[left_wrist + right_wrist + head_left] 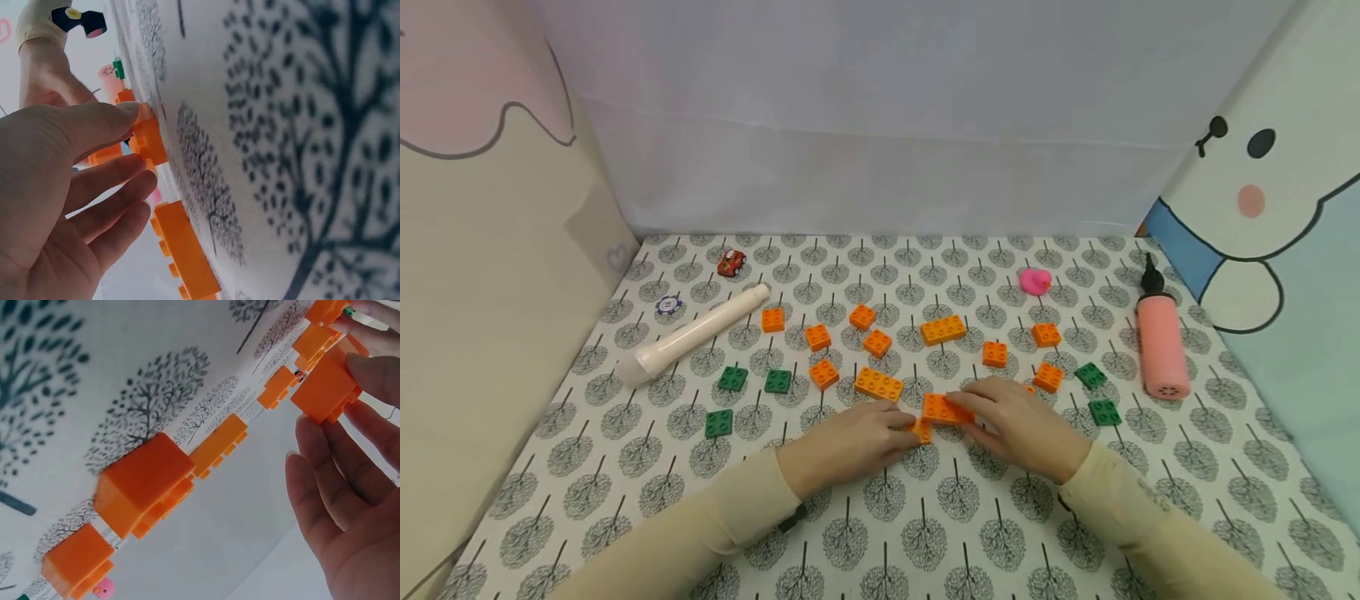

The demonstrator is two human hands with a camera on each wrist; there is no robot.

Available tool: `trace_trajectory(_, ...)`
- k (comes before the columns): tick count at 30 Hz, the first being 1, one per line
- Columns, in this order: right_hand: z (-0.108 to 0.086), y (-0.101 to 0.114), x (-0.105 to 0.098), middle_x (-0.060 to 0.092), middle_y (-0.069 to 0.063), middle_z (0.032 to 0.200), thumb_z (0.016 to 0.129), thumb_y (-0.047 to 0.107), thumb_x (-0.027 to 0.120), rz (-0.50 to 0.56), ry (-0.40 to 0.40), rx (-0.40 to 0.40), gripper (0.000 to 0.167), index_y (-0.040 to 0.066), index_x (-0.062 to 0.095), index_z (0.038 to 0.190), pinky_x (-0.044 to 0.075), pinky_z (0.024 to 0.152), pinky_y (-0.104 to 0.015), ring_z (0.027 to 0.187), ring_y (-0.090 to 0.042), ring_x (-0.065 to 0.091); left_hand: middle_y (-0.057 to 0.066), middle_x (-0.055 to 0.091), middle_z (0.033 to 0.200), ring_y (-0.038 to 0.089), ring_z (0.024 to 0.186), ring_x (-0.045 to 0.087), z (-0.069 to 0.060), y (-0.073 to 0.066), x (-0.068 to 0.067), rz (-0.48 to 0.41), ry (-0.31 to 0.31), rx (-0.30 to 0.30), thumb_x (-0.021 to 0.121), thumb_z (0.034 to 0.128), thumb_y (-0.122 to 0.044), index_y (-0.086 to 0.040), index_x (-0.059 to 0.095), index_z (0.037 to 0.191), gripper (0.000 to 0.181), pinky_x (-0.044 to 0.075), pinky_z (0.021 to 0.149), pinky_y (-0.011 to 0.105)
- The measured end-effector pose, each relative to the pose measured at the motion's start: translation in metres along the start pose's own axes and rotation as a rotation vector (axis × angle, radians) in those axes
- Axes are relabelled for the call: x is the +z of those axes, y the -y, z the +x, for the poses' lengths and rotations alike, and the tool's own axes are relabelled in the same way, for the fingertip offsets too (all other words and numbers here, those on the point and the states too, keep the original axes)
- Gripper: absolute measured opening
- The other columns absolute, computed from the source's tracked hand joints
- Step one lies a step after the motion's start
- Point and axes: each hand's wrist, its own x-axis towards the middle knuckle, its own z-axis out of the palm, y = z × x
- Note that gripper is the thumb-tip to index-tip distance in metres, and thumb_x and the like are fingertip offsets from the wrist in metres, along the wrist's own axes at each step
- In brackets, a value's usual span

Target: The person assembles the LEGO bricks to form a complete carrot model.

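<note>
My left hand [857, 443] pinches a small orange brick [922, 431] low on the cloth; in the left wrist view the thumb and fingertips of that hand [75, 175] are at the brick [149, 139]. Just beyond it, a longer orange brick [938, 407] is gripped by my right hand [1024, 425], whose fingers cover its right end. The right wrist view shows this brick [325, 386] tilted between the thumb and fingers of the right hand [356, 481]. Whether the two bricks touch is unclear.
Two yellow-orange long bricks [878, 384] [943, 330] and several small orange bricks [823, 374] lie around. Green bricks [718, 423] [1104, 412] flank them. Farther out are a white tube [700, 332], red toy car [731, 262], blue-white chip [668, 305], pink duck [1035, 282] and pink bottle [1163, 346].
</note>
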Motion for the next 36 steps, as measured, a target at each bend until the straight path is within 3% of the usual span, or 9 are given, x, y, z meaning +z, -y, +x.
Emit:
trace_trajectory(3,0.000,0.000,0.000,0.069,-0.004,0.106,0.079,0.017,0.084,-0.003,-0.003,-0.006,0.042,0.010,0.071,0.119,0.058,0.084,-0.038,0.096,-0.020,0.066,0.003,0.062,0.136,0.020,0.125,0.058,0.000,-0.001,0.001,-0.016,0.046,-0.008,0.067,0.0957,-0.024,-0.020,0.067,0.128,0.033,0.042,0.111,0.033)
trace_trajectory(7,0.000,0.000,0.001,0.069,-0.004,0.107,0.079,0.016,0.084,0.010,0.012,-0.020,0.043,0.011,0.070,0.119,0.058,0.083,-0.037,0.096,-0.019,0.065,0.005,0.061,0.136,0.021,0.125,0.058,-0.001,-0.002,0.001,-0.026,0.031,-0.017,0.068,0.0947,-0.023,-0.019,0.067,0.128,0.034,0.043,0.111,0.033)
trace_trajectory(12,0.002,0.003,0.005,0.069,-0.003,0.108,0.080,0.015,0.083,0.028,0.027,-0.026,0.043,0.011,0.070,0.121,0.058,0.087,-0.036,0.098,-0.019,0.065,0.001,0.068,0.115,0.015,0.106,0.064,-0.003,-0.001,-0.004,-0.064,-0.101,-0.028,0.069,0.0934,-0.019,-0.015,0.071,0.115,0.022,0.052,0.098,0.026)
trace_trajectory(16,0.006,0.006,0.009,0.069,-0.004,0.107,0.079,0.015,0.082,0.052,0.021,-0.049,0.043,0.009,0.070,0.120,0.057,0.087,-0.037,0.098,-0.020,0.065,0.001,0.069,0.107,0.014,0.099,0.065,-0.003,0.000,-0.010,-0.080,-0.174,-0.090,0.069,0.0942,-0.021,-0.012,0.072,0.111,0.019,0.055,0.091,0.026)
trace_trajectory(23,0.010,0.011,0.016,0.069,-0.002,0.109,0.081,0.015,0.082,0.097,0.034,-0.068,0.043,0.010,0.069,0.121,0.056,0.088,-0.036,0.099,-0.018,0.064,0.005,0.069,0.116,0.018,0.105,0.065,-0.003,0.001,-0.008,-0.114,-0.108,-0.218,0.068,0.0944,-0.032,-0.009,0.065,0.129,0.042,0.056,0.092,0.031)
trace_trajectory(30,0.011,0.014,0.017,0.068,-0.003,0.113,0.083,0.016,0.080,0.084,0.080,-0.056,0.043,0.010,0.068,0.124,0.056,0.091,-0.038,0.103,-0.020,0.064,0.003,0.070,0.108,0.015,0.095,0.066,0.000,0.004,-0.004,-0.133,-0.066,-0.223,0.069,0.0931,-0.030,-0.009,0.067,0.125,0.038,0.058,0.085,0.028)
trace_trajectory(36,0.010,0.013,0.017,0.067,-0.002,0.113,0.084,0.017,0.079,0.076,0.094,-0.041,0.044,0.010,0.068,0.125,0.056,0.092,-0.037,0.104,-0.019,0.063,0.004,0.071,0.109,0.017,0.097,0.067,0.001,0.004,-0.003,-0.142,-0.044,-0.230,0.069,0.0932,-0.031,-0.009,0.067,0.126,0.039,0.057,0.087,0.029)
